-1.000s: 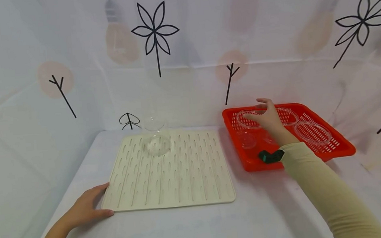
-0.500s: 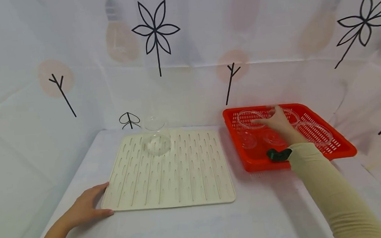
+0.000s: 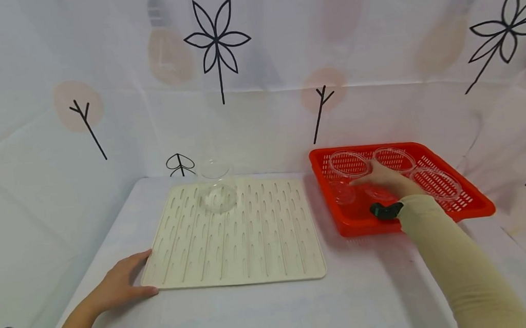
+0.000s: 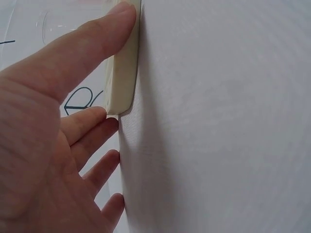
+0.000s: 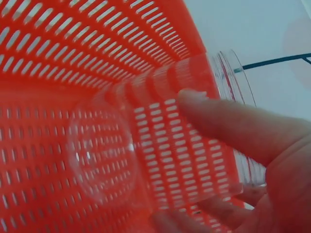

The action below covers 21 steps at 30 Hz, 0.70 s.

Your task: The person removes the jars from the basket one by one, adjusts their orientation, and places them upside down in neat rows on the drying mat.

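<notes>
Thumb (image 5: 228, 128) on clear cup (image 5: 160, 136), wrist-view only.

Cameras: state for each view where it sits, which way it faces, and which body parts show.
Head: worn high, facing forward and down at the drying mat and red basket; both hands show.
Left wrist: at table level, left hand touching the mat's corner, as the head view shows too.
Right wrist: inside the basket, right hand round a clear cup.

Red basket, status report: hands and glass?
Right hand gripping clear glass in red basket. Left hand flat at mat corner. Other glasses crowd alongside.
</notes>
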Tool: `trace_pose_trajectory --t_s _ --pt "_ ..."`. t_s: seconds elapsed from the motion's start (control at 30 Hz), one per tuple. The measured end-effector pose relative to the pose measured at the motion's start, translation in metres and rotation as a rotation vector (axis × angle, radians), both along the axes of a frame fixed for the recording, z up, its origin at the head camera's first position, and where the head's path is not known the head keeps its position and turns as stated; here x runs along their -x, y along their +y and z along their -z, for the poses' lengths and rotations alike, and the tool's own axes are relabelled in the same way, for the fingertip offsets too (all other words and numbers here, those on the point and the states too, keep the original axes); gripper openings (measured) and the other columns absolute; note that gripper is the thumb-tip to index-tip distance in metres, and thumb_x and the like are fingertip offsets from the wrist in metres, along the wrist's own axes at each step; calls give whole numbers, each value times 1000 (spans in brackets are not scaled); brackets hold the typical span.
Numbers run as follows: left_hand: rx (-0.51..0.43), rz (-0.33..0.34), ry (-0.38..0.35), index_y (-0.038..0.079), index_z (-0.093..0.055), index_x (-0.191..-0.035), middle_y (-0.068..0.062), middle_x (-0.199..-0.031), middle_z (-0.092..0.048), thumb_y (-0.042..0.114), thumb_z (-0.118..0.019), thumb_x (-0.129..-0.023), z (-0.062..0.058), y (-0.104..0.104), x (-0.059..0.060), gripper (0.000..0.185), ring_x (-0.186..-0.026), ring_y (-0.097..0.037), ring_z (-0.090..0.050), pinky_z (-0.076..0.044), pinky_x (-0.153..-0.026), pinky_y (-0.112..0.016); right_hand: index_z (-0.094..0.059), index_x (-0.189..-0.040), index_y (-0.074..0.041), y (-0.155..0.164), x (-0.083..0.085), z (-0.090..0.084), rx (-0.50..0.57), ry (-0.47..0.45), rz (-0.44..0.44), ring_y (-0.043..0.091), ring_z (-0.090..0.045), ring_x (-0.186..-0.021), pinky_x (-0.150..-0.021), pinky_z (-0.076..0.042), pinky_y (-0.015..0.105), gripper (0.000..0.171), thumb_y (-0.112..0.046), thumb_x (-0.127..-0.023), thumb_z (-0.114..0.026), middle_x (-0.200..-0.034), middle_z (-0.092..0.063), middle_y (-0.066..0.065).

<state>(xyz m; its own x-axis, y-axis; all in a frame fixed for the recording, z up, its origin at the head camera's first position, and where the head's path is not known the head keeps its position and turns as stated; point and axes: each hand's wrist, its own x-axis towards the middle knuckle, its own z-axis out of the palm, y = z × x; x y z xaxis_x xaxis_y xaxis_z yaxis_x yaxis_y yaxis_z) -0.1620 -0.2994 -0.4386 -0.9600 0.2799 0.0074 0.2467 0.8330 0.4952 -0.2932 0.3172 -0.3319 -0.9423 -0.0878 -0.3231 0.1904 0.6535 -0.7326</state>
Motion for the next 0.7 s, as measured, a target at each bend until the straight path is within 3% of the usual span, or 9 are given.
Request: trace_pose_trajectory --t_s 0.13,0.33,0.7 --pt "-6 0 -4 -7 -41 -134 -30 -133 -42 48 -81 -63 0 1 1 98 -121 -51 -33 -28 -95 -63 3 -147 -1 3 5 6 38 -5 -12 42 -23 -125 -103 -22 59 104 -34 -81 -72 -143 -20 25" --pt "-7 -5 -21 -7 -40 -135 -30 -133 -41 48 -81 -63 0 2 1 99 -122 -50 -33 -28 -95 -63 9 -146 -2 0 7 8 73 3 35 43 -20 -127 -103 -25 57 114 -41 -78 -74 -146 -12 28" --pt "-4 -7 -12 -7 -41 -134 -31 -133 -41 47 -81 -63 -3 2 -1 98 -121 -51 -33 -28 -94 -64 3 -146 -4 -8 9 4 94 52 81 44 -24 -125 -99 -33 57 113 -40 -75 -77 -142 -18 27"
